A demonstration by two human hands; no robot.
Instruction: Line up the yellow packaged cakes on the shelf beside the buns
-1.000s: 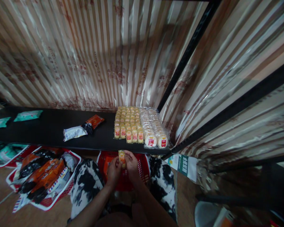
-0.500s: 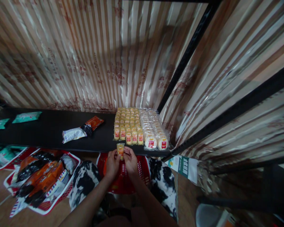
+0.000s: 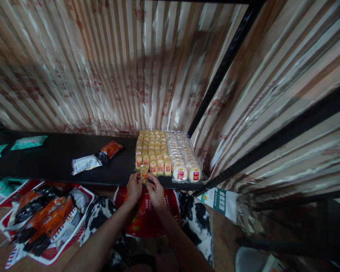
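Note:
My left hand point(image 3: 134, 187) and my right hand point(image 3: 155, 189) pinch one small yellow snack packet point(image 3: 144, 172) between their fingertips. They hold it at the front edge of the black shelf point(image 3: 56, 160), right before the rows of yellow packets point(image 3: 152, 151). Beside those rows, to the right, stand rows of white round packets with red labels point(image 3: 184, 156). A red basket point(image 3: 147, 215) sits on the floor under my hands, between my knees.
A white packet point(image 3: 85, 163) and an orange-and-black packet point(image 3: 109, 150) lie mid-shelf. Green packets point(image 3: 28, 142) lie at the shelf's far left. Bags of orange and black packets point(image 3: 42, 219) rest on the floor at left. A striped curtain point(image 3: 116, 64) hangs behind. A black frame post point(image 3: 223, 64) rises at right.
Both hands have risen from above the red basket to the shelf's front edge, carrying the yellow packet up to the front row.

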